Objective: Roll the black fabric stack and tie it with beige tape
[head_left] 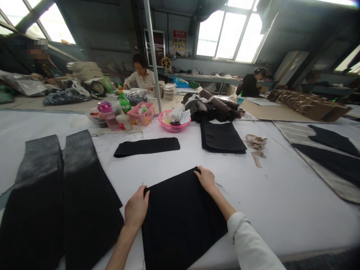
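A flat black fabric panel (180,221) is pinched by the left hand (137,208) and right hand (206,179) at its far corners. A flat white tabletop (270,202) is partly covered.

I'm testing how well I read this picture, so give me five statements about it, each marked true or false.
1. The left hand holds the black fabric near a far corner. True.
2. The right hand is clear of the black fabric. False: it pinches the fabric near the other far corner.
3. The folded black strip lies beyond the black fabric. True.
4. The beige scraps lie left of the black strip. False: they lie to its right.
5. The pink basket stands left of the pink basin. True.
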A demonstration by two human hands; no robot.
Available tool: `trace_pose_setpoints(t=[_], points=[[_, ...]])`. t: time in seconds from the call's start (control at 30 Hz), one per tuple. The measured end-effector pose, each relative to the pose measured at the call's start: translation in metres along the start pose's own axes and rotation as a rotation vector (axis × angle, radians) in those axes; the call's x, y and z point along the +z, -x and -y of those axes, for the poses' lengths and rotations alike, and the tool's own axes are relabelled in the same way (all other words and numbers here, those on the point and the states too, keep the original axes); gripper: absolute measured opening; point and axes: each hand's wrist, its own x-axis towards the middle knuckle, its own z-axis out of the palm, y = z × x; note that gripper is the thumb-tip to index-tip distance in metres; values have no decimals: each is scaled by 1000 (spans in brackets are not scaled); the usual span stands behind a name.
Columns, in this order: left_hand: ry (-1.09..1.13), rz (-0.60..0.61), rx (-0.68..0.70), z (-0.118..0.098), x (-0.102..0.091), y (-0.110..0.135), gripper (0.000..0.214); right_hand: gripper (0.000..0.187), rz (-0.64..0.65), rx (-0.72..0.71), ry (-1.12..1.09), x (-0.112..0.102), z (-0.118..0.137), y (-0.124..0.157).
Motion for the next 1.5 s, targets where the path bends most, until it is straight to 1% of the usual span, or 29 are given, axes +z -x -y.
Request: trace_pose_setpoints(t=[0.17, 0.23, 0.3, 0.33, 0.37, 0.4, 0.43, 0.47, 0.5, 0.53, 0.6, 0.63, 0.7, 0.87, 0.97, 1.03, 1.1, 1.17, 1.2, 1.23, 1.27, 1.3, 1.37, 1.4, 1.43, 1.47, 1.5], points=[[-163, -100, 83, -7, -1, 7, 34, 22, -32, -15, 36, -2, 3, 3], [-244, -182, 122, -10, -3, 11, 36, 25, -60, -7, 52, -6, 6, 4], [-289, -284, 184, -16, -2, 13, 38, 31, -123, -20, 67, -8, 13, 10], [-288, -317, 230, -19, 0, 13, 39, 34, -165, -67, 62, -7, 19, 15], [-273, -326, 282, -23, 5, 14, 40, 36, -199, -151, 47, -5, 26, 21], [-248, -312, 338, -27, 11, 13, 42, 38, -210, -271, 23, -1, 35, 28], [-223, -280, 395, -31, 18, 12, 44, 40, -195, -408, -8, 4, 44, 36], [-204, -236, 449, -35, 26, 11, 46, 42, -147, -545, -40, 11, 53, 44], [-193, -191, 494, -38, 34, 10, 47, 43, -82, -647, -65, 17, 62, 51], [-191, -151, 529, -41, 41, 9, 49, 45, -23, -717, -81, 24, 69, 57], [-209, -102, 563, -42, 52, 8, 51, 47, 43, -768, -98, 33, 75, 63], [-225, -92, 563, -41, 54, 8, 53, 48, 50, -765, -99, 35, 74, 64], [-247, -96, 537, -36, 56, 8, 57, 50, 43, -727, -91, 35, 64, 60], [-270, -129, 469, -23, 49, 13, 62, 53, 3, -529, -17, 26, 16, 36], [-291, -150, 434, -16, 46, 18, 63, 55, -15, -446, 24, 24, -11, 25], [-297, -179, 410, -11, 45, 22, 64, 57, -19, -400, 46, 21, -23, 20], [-293, -211, 396, -7, 45, 25, 66, 59, -34, -326, 69, 17, -26, 17], [-286, -234, 393, -4, 45, 26, 68, 60, -79, -253, 85, 13, -17, 20], [-283, -239, 395, -3, 46, 27, 69, 59, -107, -250, 81, 13, -6, 25], [-281, -241, 397, -3, 46, 27, 69, 58, -126, -285, 67, 15, 8, 31], [-281, -239, 400, -2, 47, 27, 68, 56, -135, -358, 42, 18, 26, 39], [-280, -236, 405, -2, 47, 27, 68, 55, -112, -475, 5, 23, 45, 48], [-280, -228, 415, 0, 48, 27, 67, 54, -36, -677, -73, 34, 79, 65], [-278, -224, 422, 1, 48, 27, 66, 53, -2, -745, -101, 39, 91, 71], [-275, -223, 426, 2, 49, 27, 66, 53, 26, -788, -121, 42, 97, 74], [-269, -225, 426, 3, 49, 28, 66, 55, 46, -807, -133, 43, 97, 74], [-262, -229, 424, 4, 50, 28, 67, 58, 58, -800, -135, 42, 91, 71]])
